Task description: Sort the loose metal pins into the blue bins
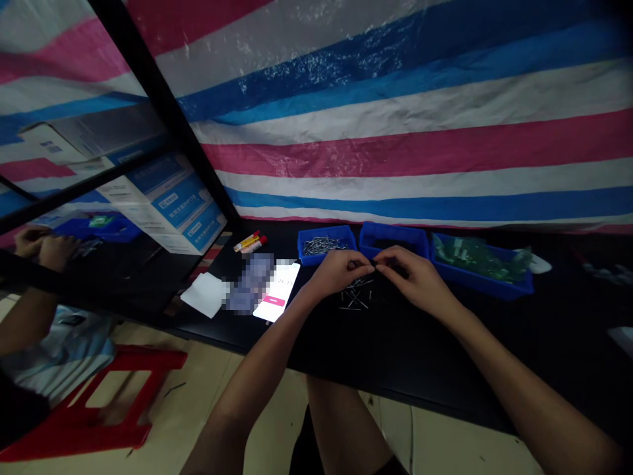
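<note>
Head view: left to right across the frame's centre, a blue bin of pins [316,257] sits upper left of the left hand [339,274]. Its fingertips meet the right hand's [410,280] pinching a small dark item [372,263], above loose metal pins [355,295] on a black table [420,356]; a blue bin of green circuit boards [494,285] lies farther right.

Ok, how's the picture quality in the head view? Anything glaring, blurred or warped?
In the head view, the phone glares white, a pixelated patch blurs the spot beside it, the striped tarp bows from wide-angle distortion, and the black table sits dim, leaving the pins small and faint.
</note>
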A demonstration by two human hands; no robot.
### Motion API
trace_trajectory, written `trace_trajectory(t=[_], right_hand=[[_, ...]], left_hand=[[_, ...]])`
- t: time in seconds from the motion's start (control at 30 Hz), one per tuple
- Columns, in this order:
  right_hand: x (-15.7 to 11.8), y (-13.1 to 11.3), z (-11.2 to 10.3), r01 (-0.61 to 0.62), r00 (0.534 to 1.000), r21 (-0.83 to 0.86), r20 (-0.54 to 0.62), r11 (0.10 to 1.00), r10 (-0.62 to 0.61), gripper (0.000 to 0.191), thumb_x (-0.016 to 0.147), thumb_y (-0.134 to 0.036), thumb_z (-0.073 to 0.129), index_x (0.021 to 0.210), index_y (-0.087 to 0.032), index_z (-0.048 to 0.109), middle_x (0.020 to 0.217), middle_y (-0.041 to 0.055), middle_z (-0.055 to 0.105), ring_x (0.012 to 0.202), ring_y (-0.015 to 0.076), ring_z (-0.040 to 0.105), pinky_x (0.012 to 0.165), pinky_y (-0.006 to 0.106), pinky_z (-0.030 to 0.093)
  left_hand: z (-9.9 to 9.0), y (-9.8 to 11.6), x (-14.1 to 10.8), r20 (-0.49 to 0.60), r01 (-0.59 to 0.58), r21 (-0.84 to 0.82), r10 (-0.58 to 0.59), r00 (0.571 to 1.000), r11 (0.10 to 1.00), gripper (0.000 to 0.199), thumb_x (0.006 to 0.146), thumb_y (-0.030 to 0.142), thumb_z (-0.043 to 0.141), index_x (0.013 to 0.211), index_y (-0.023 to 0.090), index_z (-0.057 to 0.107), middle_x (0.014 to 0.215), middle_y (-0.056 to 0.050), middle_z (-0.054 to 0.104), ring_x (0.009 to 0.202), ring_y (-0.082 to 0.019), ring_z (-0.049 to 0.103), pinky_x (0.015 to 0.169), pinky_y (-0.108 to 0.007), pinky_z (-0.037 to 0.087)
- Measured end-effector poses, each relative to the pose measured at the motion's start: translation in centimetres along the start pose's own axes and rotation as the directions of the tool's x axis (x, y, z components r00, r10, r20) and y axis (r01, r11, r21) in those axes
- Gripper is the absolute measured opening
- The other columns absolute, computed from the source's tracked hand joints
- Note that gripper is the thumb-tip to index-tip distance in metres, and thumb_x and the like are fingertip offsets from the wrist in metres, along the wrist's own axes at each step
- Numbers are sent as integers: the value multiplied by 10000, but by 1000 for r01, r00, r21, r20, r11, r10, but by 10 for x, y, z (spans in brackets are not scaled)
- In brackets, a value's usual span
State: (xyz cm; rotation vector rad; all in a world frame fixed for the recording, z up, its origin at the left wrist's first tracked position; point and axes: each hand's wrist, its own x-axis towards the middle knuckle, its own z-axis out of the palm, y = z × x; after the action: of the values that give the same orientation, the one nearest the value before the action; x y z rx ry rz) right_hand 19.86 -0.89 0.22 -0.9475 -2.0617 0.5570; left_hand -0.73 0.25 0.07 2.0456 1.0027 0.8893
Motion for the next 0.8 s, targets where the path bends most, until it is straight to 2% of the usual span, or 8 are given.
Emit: trace_trajectory(t=[0.13,0.27,0.43,0.67,0.8], right_hand=[[0,1,4,1,1000,91,4,996,-2,147,945,-297,541,1001,-254,670,1001,50,667,935,216,639,842,381,501],[-1,2,6,-32,999,124,-39,992,37,141,930,-314,571,1009,-254,671,995,47,674,912,211,648,811,365,506],[-1,0,4,-24,998,80,-49,996,28,136,917,-320,591,1003,-249,670,979,49,677,865,204,640,758,350,503],[-1,0,5,-119,990,-14,-78,993,118,182,891,-390,619,972,-236,674,938,50,684,824,205,643,628,310,486],[-1,0,5,-134,987,-46,-97,990,129,186,905,-398,594,942,-235,676,921,45,693,819,203,645,580,291,460]], left_hand=[[4,0,0,16,19,-24,-19,1000,1000,237,876,373,635,902,160,735,755,-8,693,657,-115,583,618,-214,403],[5,2,0,14,43,-58,-42,999,997,265,872,390,635,908,148,737,773,-17,696,663,-113,575,630,-215,407],[5,6,0,20,70,-83,-68,997,994,338,892,442,591,908,135,730,743,-20,674,645,-109,556,607,-213,403],[3,-1,1,-16,68,-215,-73,997,974,304,880,417,621,950,138,719,807,-37,695,649,-108,585,630,-223,447],[-2,0,2,-44,64,-195,-74,996,979,274,880,383,628,954,137,723,856,-52,711,695,-121,607,664,-233,467]])
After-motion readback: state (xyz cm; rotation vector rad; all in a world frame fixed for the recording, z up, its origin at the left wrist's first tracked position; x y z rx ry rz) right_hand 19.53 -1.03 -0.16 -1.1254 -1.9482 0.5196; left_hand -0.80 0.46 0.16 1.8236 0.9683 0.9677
